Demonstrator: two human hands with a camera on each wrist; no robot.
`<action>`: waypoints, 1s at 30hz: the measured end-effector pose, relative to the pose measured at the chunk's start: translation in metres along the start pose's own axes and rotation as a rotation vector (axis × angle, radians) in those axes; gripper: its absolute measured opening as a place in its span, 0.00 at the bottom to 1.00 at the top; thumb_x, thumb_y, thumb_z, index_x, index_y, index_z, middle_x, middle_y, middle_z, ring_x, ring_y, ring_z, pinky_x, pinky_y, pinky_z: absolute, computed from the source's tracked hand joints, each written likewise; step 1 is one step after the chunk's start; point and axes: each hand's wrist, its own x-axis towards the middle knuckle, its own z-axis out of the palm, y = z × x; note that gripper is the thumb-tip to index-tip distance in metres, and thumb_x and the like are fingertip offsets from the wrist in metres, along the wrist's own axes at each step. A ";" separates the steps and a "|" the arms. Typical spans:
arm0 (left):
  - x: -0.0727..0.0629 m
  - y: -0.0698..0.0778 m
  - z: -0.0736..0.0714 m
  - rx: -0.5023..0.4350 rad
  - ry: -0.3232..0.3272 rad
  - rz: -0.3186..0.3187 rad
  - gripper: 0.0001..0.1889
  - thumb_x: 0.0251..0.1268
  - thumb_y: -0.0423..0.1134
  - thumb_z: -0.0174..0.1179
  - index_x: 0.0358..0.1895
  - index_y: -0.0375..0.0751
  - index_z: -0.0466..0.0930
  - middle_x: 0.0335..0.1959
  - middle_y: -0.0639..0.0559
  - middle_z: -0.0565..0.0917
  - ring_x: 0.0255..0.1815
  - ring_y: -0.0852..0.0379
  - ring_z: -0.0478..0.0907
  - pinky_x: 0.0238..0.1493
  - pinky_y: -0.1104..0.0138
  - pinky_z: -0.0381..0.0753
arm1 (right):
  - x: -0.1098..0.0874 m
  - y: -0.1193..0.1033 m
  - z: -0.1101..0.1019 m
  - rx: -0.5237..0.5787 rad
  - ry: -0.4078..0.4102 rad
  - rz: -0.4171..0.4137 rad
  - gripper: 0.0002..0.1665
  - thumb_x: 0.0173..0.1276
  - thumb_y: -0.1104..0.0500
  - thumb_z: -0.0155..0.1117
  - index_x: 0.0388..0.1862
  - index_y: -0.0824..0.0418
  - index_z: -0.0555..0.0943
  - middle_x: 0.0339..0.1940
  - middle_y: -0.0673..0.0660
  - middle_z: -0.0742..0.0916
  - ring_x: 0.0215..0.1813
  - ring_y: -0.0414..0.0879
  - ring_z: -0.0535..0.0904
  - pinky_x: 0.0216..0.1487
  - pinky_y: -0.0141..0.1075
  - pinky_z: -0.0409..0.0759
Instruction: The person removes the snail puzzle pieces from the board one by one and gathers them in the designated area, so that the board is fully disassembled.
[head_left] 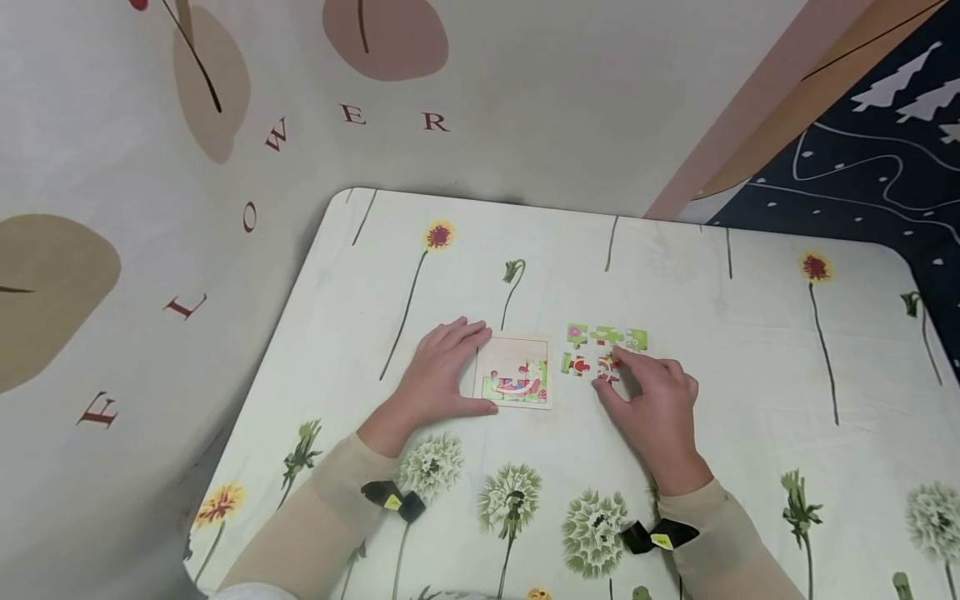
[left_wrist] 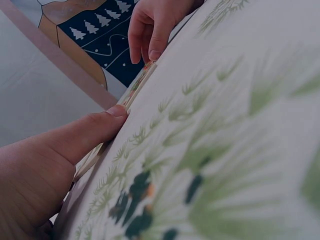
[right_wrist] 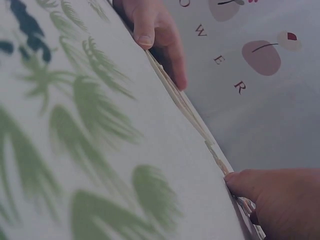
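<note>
Fingers (head_left: 469,342) at left edge of tray (head_left: 512,353)

The left edge of the board (head_left: 512,352) is partly covered by the left hand (head_left: 438,372), a piece (head_left: 606,368) by the right hand (head_left: 656,404), the sleeves (head_left: 318,508) are cut off below, and a flower (left_wrist: 232,200) is blurred.

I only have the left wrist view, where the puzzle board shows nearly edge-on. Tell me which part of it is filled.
Observer: The near part of the puzzle board is filled with fitted pieces; the far part is bare.
Operator: Count the loose ones.
Observer: Five loose pieces show to the board's right.
Operator: Give me their layout.
Observer: Two rows: three in the far one, two in the near one.
</note>
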 end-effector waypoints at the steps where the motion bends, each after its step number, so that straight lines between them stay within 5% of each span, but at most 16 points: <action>1: 0.000 0.000 0.000 0.001 0.001 -0.001 0.61 0.47 0.67 0.81 0.83 0.40 0.66 0.83 0.47 0.65 0.86 0.42 0.53 0.84 0.44 0.50 | 0.000 0.000 0.000 -0.001 0.001 -0.002 0.31 0.57 0.57 0.87 0.60 0.61 0.90 0.53 0.62 0.92 0.49 0.65 0.79 0.54 0.66 0.66; 22: 0.000 -0.002 0.000 0.005 0.009 0.001 0.61 0.47 0.68 0.81 0.83 0.41 0.66 0.83 0.47 0.66 0.86 0.43 0.53 0.84 0.43 0.50 | 0.008 -0.011 0.009 0.048 0.040 -0.070 0.25 0.59 0.59 0.83 0.56 0.64 0.90 0.53 0.66 0.88 0.53 0.68 0.74 0.55 0.66 0.64; 30: -0.001 -0.002 0.002 -0.008 0.009 0.006 0.62 0.46 0.68 0.82 0.83 0.40 0.66 0.83 0.47 0.66 0.86 0.42 0.53 0.84 0.44 0.49 | 0.012 -0.026 0.021 0.060 -0.059 -0.023 0.29 0.64 0.51 0.78 0.62 0.61 0.87 0.57 0.64 0.84 0.60 0.68 0.69 0.61 0.67 0.61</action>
